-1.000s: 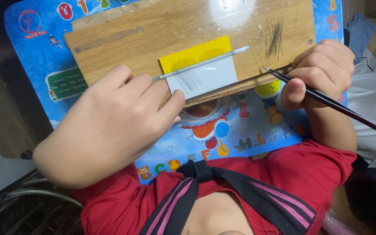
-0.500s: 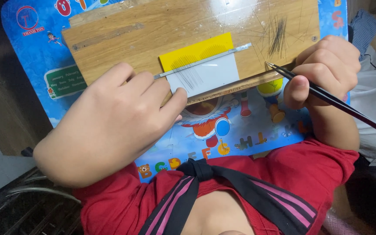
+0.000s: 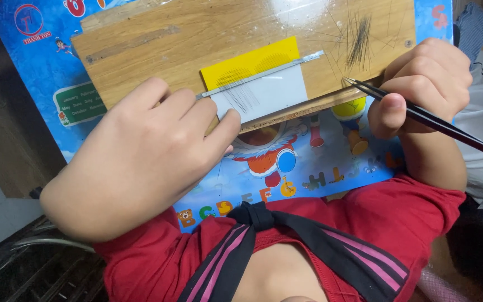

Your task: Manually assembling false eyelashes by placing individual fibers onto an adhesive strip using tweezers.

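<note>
The fingers (image 3: 211, 120) of the left hand (image 3: 141, 162) lay flat and close together, with the tips pressing on the near left corner of a white card (image 3: 266, 95). The white card lay on a wooden board (image 3: 157, 45), close to the board's near edge. A yellow card (image 3: 247, 59) stuck out from under it on the far side, and a thin grey strip (image 3: 264, 72) ran along the line where the two cards met. Fine dark hairs (image 3: 238, 92) lay in a row across the strip and the cards. The right hand (image 3: 420, 84) was curled up by the near right corner of the board, its fingers (image 3: 389, 114) pinched tight on black tweezers (image 3: 420, 117). The tweezers' thin tip touched the board near that corner, beside a loose bunch of dark hairs (image 3: 359, 39). The board rested on a blue picture worktop (image 3: 34, 72) with bright letters and cartoon animals. Red sleeves (image 3: 409, 212) covered both arms.
</note>
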